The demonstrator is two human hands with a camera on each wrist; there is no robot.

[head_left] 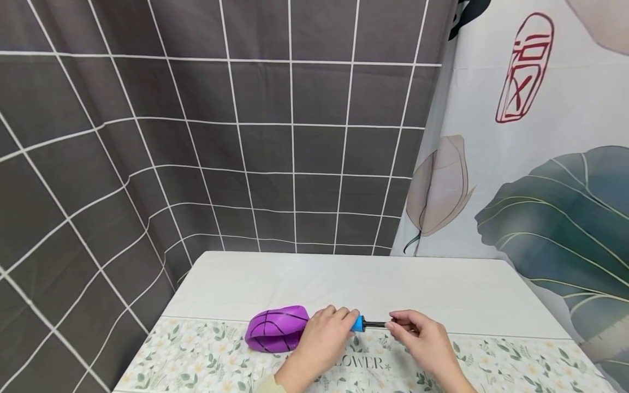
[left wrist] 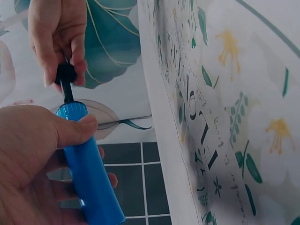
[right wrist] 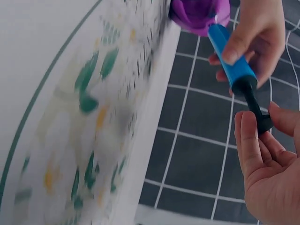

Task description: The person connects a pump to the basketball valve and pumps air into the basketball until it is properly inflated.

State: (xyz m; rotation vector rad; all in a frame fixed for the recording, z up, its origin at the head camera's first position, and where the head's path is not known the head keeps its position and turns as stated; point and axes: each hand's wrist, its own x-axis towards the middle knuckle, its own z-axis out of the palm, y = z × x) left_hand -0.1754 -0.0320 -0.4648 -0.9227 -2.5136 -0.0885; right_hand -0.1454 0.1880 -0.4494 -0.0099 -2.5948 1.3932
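Observation:
A blue hand pump [left wrist: 91, 173] with a black rod is held between the two hands above the table. My left hand [head_left: 325, 335] grips its blue barrel, thumb along the side in the left wrist view. My right hand [head_left: 423, 338] pinches the black handle [right wrist: 264, 123] at the rod's end, with part of the rod drawn out of the barrel. At the barrel's other end is a purple ball [head_left: 277, 329] with black lines, dented and partly deflated. In the right wrist view the pump's tip meets the purple ball; the exact joint is too small to make out.
The white table [head_left: 354, 278] carries a floral cloth [head_left: 196, 349] with printed lettering along its front. Behind it hangs a dark curtain [head_left: 260, 147] with a white grid. A pale curtain [head_left: 462, 218] with large leaf prints hangs at the right.

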